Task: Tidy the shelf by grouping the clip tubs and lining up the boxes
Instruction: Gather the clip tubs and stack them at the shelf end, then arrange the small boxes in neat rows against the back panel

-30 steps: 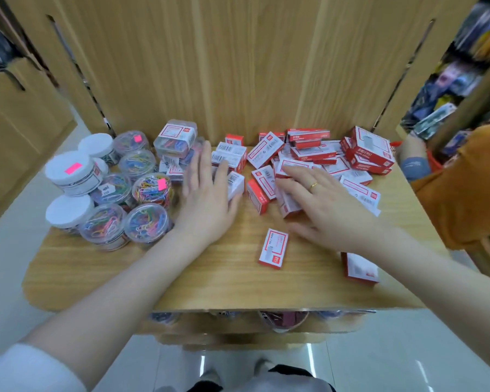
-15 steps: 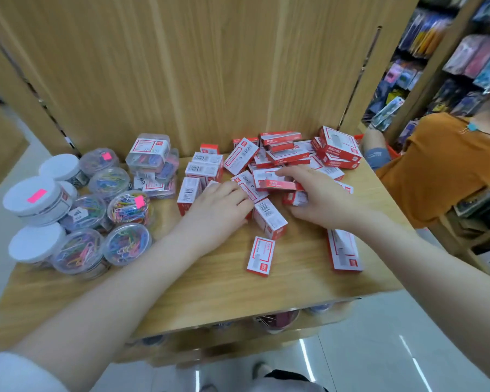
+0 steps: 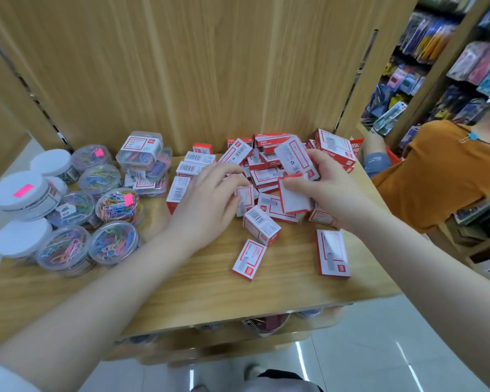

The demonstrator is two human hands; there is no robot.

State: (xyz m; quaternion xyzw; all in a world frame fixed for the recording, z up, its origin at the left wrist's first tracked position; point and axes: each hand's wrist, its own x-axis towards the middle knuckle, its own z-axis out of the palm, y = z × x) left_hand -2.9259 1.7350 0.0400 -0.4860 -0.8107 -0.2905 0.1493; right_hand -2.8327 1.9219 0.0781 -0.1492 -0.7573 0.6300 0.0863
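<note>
Round clear tubs of coloured clips (image 3: 114,241) and white-lidded tubs (image 3: 21,190) cluster at the shelf's left, with square clip tubs (image 3: 142,149) stacked behind them. Red-and-white boxes (image 3: 262,226) lie jumbled across the middle and back right of the wooden shelf (image 3: 198,290). My right hand (image 3: 327,183) holds two boxes lifted above the pile, one (image 3: 293,195) pinched under the thumb and one (image 3: 293,157) against the fingers. My left hand (image 3: 210,196) is curled over the pile, fingertips on a small box (image 3: 245,195). Two boxes (image 3: 249,258) (image 3: 333,251) lie apart near the front.
A wooden back panel (image 3: 210,66) rises behind the shelf. A person in an orange top (image 3: 436,176) crouches at the right beside racks of hanging goods (image 3: 464,60). A lower shelf (image 3: 238,335) shows under the front edge.
My right hand has lifted two boxes off the pile. My left hand has shifted right onto the boxes in the middle. The view has swung slightly leftward and closer.
</note>
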